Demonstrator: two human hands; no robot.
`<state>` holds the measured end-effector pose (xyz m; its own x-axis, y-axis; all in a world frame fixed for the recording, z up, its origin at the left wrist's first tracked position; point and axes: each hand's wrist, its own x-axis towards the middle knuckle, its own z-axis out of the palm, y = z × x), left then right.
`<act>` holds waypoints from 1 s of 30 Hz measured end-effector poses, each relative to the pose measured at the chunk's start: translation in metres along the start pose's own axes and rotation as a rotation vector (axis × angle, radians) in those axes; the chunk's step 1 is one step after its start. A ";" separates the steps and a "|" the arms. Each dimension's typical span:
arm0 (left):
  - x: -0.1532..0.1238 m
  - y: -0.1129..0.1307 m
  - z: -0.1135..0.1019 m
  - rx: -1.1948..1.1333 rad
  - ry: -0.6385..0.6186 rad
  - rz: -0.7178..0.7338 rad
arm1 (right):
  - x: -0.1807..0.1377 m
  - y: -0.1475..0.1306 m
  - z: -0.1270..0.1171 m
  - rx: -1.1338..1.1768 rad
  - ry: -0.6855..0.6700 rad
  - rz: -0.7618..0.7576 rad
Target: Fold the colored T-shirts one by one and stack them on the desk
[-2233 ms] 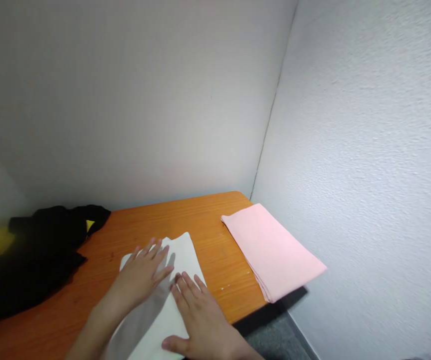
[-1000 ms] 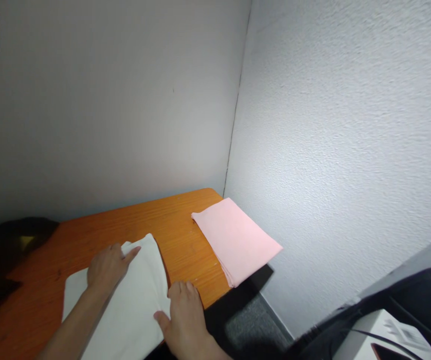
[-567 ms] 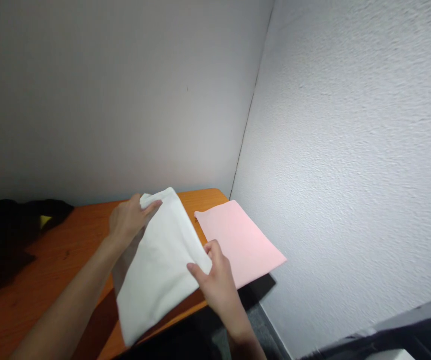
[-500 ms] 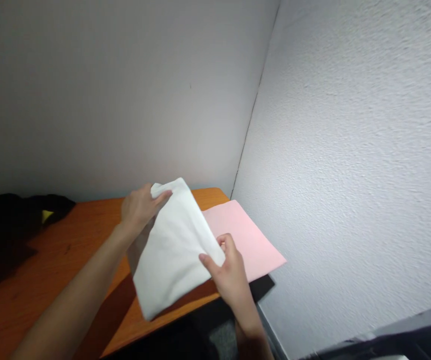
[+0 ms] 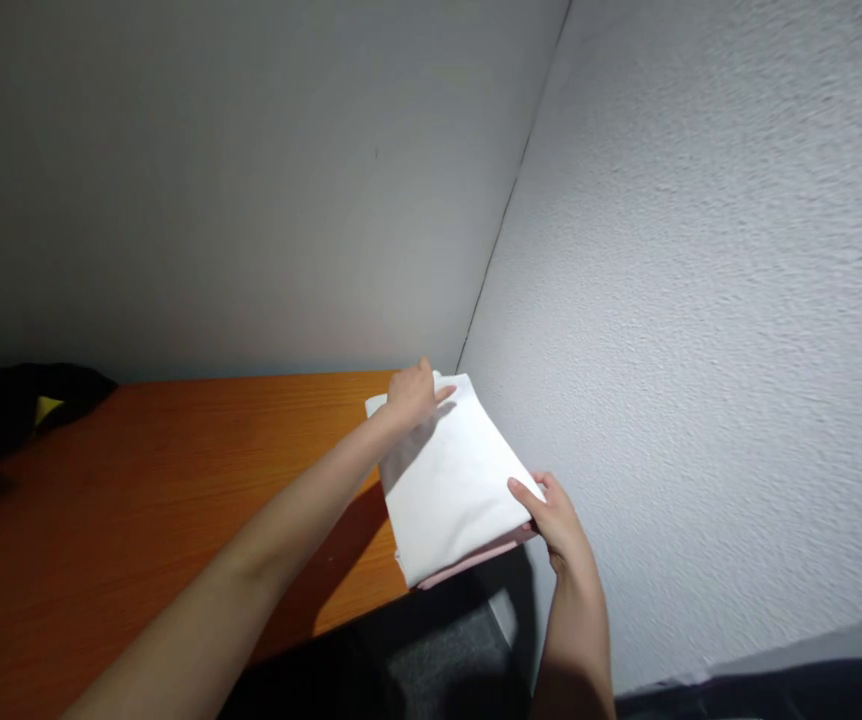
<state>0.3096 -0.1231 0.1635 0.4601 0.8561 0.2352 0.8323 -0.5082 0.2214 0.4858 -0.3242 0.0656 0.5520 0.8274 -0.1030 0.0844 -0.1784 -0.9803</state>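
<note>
A folded white cloth (image 5: 450, 480) lies on top of a folded pink cloth (image 5: 476, 560) at the right end of the orange wooden table (image 5: 138, 480), next to the wall. Only a thin pink edge shows beneath the white one. My left hand (image 5: 410, 396) grips the white cloth's far corner, thumb on top. My right hand (image 5: 555, 520) pinches its near right corner, fingers curled under the edge.
A dark garment with a yellow patch (image 5: 18, 410) lies at the table's far left. Grey walls meet in a corner just behind the stack. Dark floor shows below the table's front edge.
Both hands lifted the white cloth off the middle of the table, carried it right, and set it down over the pink cloth, which is now almost fully covered.
</note>
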 end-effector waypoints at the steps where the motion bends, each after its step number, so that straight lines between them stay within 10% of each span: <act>1: -0.003 0.003 0.016 0.015 -0.050 0.036 | 0.009 0.015 -0.001 -0.059 0.039 0.051; 7: -0.049 0.001 0.106 0.063 -0.248 0.144 | 0.034 0.073 0.000 -0.199 0.150 0.048; 11: -0.061 -0.004 0.127 0.096 -0.220 0.160 | 0.034 0.078 -0.003 -0.207 0.146 0.052; 22: -0.062 -0.001 0.110 0.056 -0.206 0.165 | 0.018 0.029 0.021 -0.977 0.228 -0.106; 30: -0.124 0.021 0.056 -0.141 -0.077 0.280 | 0.012 0.009 0.024 -0.832 0.476 -0.364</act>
<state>0.2875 -0.2347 0.0863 0.6915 0.6831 0.2349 0.6214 -0.7284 0.2887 0.4734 -0.3034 0.0521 0.6348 0.6400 0.4329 0.7611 -0.4214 -0.4931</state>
